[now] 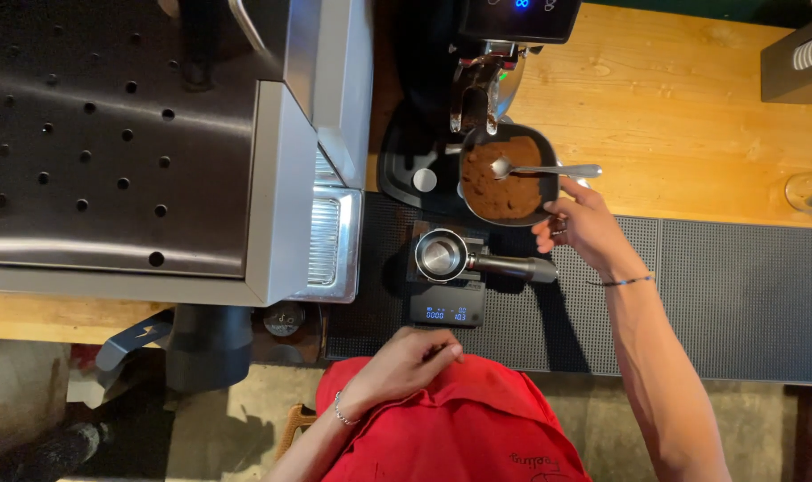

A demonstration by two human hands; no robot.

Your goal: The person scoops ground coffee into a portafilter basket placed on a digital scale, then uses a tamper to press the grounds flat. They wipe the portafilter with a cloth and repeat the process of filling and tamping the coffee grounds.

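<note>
Red shirt [464, 428] under loosely closed left hand [410, 361]; right hand [584, 228] grips grounds bowl [509, 174] over black mat [736, 295] on wooden counter [683, 107].

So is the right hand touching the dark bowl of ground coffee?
Touching. The head view shows the right hand with its fingers on the near right rim of the dark bowl, with no gap visible there.

I note brown grounds in the round black bowl [510, 175], a silver metal spoon [549, 170], pale wooden bench [683, 116], red cloth apron [459, 428].
</note>
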